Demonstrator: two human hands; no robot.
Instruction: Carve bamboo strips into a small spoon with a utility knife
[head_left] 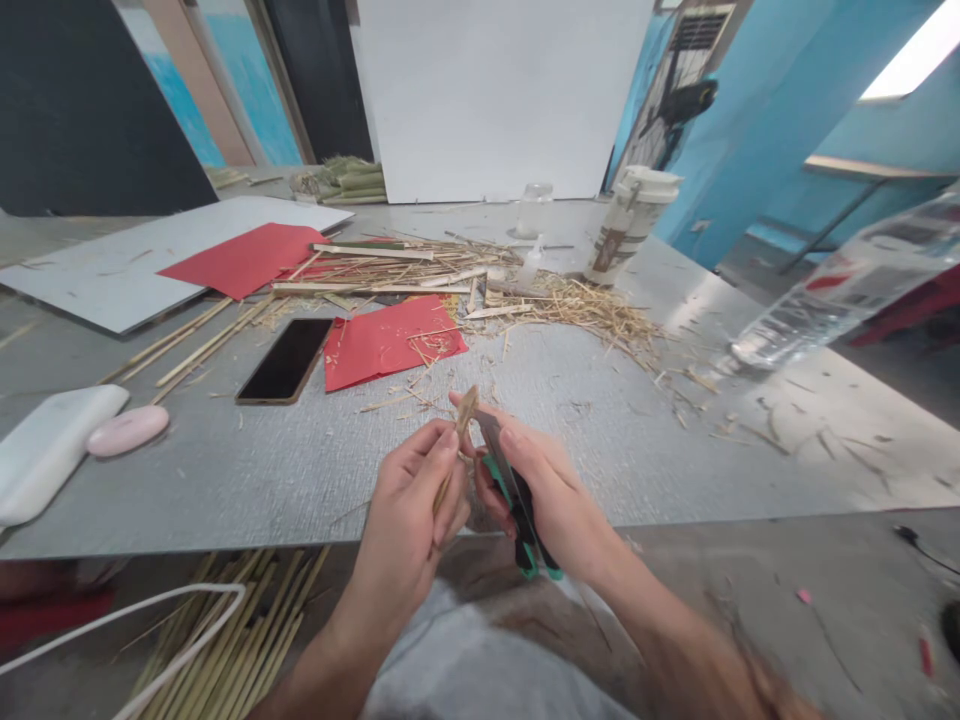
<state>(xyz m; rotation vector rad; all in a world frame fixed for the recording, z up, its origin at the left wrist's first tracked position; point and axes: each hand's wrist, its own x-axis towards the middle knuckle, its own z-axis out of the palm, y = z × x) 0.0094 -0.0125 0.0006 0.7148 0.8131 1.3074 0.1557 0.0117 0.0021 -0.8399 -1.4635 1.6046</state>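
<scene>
My left hand (409, 490) pinches a thin piece of straw or reed (466, 408), its tan tip standing up above the fingers and its lower part running down through the palm. Close beside it on the right, my right hand (551, 490) is wrapped round a cutting tool (517, 510) with black and green handles. The tool's grey metal part lies along my right fingers, near the straw's tip. Both hands are over the table's front edge. Where the metal meets the straw, if it does, is too small to tell.
On the grey table (247, 480) lie a phone (286, 360), red sheets (390, 340), a straw pile (600, 310), a white power-bank-like object (56, 450) and a pink oval case (129, 430). A large plastic bottle (840, 280) leans at the right; a cup (632, 225) stands behind.
</scene>
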